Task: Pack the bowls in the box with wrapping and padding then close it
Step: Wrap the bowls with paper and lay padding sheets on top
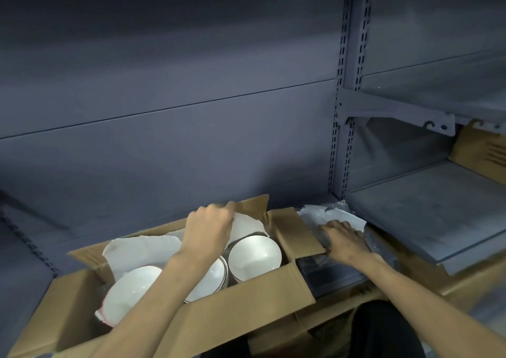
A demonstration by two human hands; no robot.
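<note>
Head view: white bowls (254,256) sit in the open cardboard box (241,303) on the shelf (427,215), the left hand (209,230) pinching white wrapping paper (246,224) at its back edge, the right hand (346,241) resting flat on wrapping sheets (339,215) just beside its right flap.

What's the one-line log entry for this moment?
left hand: grips white wrapping sheet over open box | right hand: flat on padding pile beside box | bowls: inside, uncovered | flaps: open
</note>
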